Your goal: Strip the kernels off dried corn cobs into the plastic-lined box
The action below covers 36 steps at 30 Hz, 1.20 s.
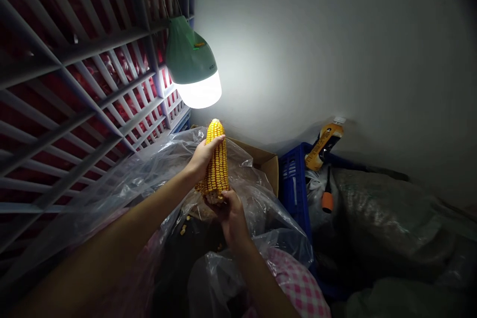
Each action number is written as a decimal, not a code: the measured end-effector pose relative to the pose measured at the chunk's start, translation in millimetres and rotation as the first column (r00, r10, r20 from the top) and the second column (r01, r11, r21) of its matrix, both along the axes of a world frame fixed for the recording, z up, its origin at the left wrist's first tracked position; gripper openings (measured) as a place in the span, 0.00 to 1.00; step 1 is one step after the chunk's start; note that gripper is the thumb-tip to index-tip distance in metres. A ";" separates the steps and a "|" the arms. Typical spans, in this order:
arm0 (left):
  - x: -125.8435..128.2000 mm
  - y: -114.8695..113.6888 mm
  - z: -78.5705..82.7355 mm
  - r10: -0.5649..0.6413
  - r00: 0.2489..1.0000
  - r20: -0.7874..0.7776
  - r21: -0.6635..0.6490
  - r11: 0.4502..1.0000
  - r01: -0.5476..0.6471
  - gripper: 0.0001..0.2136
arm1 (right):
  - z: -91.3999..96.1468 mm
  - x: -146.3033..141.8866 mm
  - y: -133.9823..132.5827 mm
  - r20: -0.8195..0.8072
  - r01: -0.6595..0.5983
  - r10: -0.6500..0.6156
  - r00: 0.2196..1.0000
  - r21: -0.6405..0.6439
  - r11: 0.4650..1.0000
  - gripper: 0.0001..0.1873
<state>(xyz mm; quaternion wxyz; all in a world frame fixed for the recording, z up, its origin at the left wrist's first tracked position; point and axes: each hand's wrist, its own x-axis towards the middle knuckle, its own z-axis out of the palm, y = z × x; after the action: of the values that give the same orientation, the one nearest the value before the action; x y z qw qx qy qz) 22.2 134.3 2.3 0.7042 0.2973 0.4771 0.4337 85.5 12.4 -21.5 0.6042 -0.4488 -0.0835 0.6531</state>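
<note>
An ear of corn point(216, 164) with yellow kernels is held up, tip pointing away from me. My left hand point(203, 159) wraps round its upper left side, with the thumb across the kernels. Lower down, my right hand point(233, 213) grips the butt end, where some bare cob shows; its thumb rests on the lowest rows. Several loose kernels point(183, 229) lie on a dark surface beneath the hands. A clear plastic bag point(156, 161) is spread around and below the corn.
A lit green lamp point(192, 59) hangs by a wire just beyond the corn. Stacked slatted crates point(112, 79) rise at the left. Behind the bag is a cardboard box point(266, 164). On the right stand a blue crate point(296, 179), a yellow-and-black package point(324, 146), an orange-ended tool point(327, 201) and a large sack point(387, 218).
</note>
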 end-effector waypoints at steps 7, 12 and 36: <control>1.5 -1.7 -5.9 -0.006 0.999 -0.037 0.045 0.999 0.008 0.17 | 0.6 0.4 1.9 -0.029 -0.014 0.012 1.000 -0.051 0.999 0.07; 4.4 -4.5 -7.7 -0.050 0.997 -0.052 0.044 0.998 0.052 0.17 | 1.2 -1.2 -0.4 0.030 -0.030 0.032 0.999 -0.067 0.997 0.08; 2.2 1.1 -6.9 -0.053 0.999 0.002 -0.084 0.995 0.053 0.16 | 9.2 2.0 -1.6 0.006 0.004 -0.004 1.000 -0.041 0.999 0.15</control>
<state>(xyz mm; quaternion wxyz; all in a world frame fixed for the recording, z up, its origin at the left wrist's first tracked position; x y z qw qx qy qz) 24.4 135.4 -4.6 0.7273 0.2798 0.4870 0.3945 87.5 10.8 -12.3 0.5960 -0.4633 -0.0710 0.6521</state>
